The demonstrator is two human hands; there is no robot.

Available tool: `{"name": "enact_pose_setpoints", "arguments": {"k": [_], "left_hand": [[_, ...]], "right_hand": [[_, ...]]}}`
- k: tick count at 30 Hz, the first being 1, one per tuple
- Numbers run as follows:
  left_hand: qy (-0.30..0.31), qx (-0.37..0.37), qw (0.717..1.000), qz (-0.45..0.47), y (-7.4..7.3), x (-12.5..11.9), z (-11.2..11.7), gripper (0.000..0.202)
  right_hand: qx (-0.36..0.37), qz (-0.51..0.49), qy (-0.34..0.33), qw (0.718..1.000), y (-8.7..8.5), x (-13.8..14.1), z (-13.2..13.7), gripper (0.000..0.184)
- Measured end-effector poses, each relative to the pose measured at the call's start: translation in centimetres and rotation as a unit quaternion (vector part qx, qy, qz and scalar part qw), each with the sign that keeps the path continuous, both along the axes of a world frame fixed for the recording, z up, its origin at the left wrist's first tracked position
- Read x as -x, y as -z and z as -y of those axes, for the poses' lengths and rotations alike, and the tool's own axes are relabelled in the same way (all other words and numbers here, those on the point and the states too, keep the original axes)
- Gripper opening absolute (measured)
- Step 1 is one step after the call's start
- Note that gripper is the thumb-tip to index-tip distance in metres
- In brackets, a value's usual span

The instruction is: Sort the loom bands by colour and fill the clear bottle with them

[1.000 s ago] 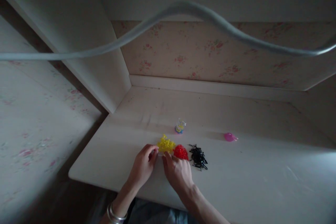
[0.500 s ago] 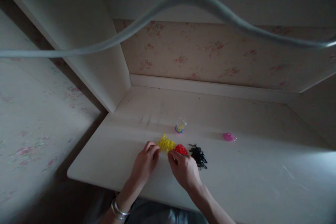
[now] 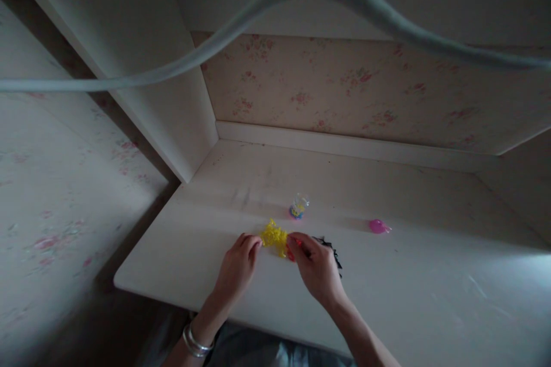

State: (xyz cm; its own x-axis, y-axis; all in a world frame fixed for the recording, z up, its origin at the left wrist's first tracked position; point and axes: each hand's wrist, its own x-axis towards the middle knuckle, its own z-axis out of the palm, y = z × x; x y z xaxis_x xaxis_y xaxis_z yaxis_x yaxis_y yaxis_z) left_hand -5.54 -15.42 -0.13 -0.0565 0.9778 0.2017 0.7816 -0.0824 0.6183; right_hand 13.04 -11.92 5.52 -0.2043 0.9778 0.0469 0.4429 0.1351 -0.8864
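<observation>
A small yellow pile (image 3: 274, 235) of tiny plastic pieces lies on the white desk (image 3: 387, 287). My left hand (image 3: 237, 268) rests just left of it with curled fingers, fingertips at the pile's edge. My right hand (image 3: 317, 268) lies over the red pile (image 3: 293, 251), which shows only as a sliver, fingers pinched down on it. The black pile (image 3: 334, 252) is mostly hidden behind that hand. What the fingers hold is too small to make out.
A small clear jar with blue and yellow inside (image 3: 298, 206) stands behind the piles. A pink round object (image 3: 377, 226) lies to the right. A grey cable (image 3: 301, 0) hangs across the top. A white side panel (image 3: 142, 63) walls the left.
My right hand has moved up and right, from beside the red pile to over it, hiding most of the red and black piles. My left hand has barely shifted.
</observation>
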Motion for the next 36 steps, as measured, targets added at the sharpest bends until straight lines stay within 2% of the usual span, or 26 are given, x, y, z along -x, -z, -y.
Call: {"name": "enact_pose_setpoints", "arguments": {"k": [2, 5, 8, 15, 23, 27, 30, 33, 36], "left_hand": [[0.000, -0.011, 1.000, 0.013, 0.2, 0.1, 0.0, 0.018], [-0.003, -0.033, 0.999, 0.032, 0.3, 0.3, 0.1, 0.018], [-0.020, -0.042, 0.998, 0.046, 0.6, 0.4, 0.2, 0.019], [-0.038, -0.031, 0.997, 0.060, 0.9, 0.5, 0.4, 0.020], [-0.059, 0.016, 0.994, 0.088, 0.4, 0.3, 0.5, 0.022], [-0.057, 0.009, 0.994, 0.094, 0.3, 0.2, 0.4, 0.022], [-0.050, -0.011, 0.994, 0.098, 0.0, 0.2, 0.3, 0.021], [-0.045, -0.004, 0.990, 0.135, -0.7, 0.1, 0.2, 0.021], [-0.050, 0.015, 0.981, 0.187, -1.6, -0.2, 0.0, 0.022]], "right_hand": [[0.031, -0.061, 0.036, 0.997, -1.6, -0.9, -1.4, 0.035], [0.016, -0.103, 0.091, 0.990, -3.6, -2.1, -3.9, 0.037], [0.012, -0.125, 0.107, 0.986, -4.3, -2.6, -6.1, 0.040], [0.047, -0.157, 0.097, 0.982, -3.1, -2.1, -8.3, 0.044], [0.017, -0.055, 0.086, 0.995, -1.9, -2.0, -9.0, 0.043], [-0.021, -0.013, 0.085, 0.996, -2.7, -2.4, -8.4, 0.040], [-0.057, 0.026, 0.076, 0.995, -3.0, -2.6, -6.6, 0.036], [-0.075, 0.095, 0.021, 0.992, -1.9, -2.5, -3.5, 0.030], [-0.097, 0.199, -0.043, 0.974, 0.4, -2.0, -0.3, 0.025]]}}
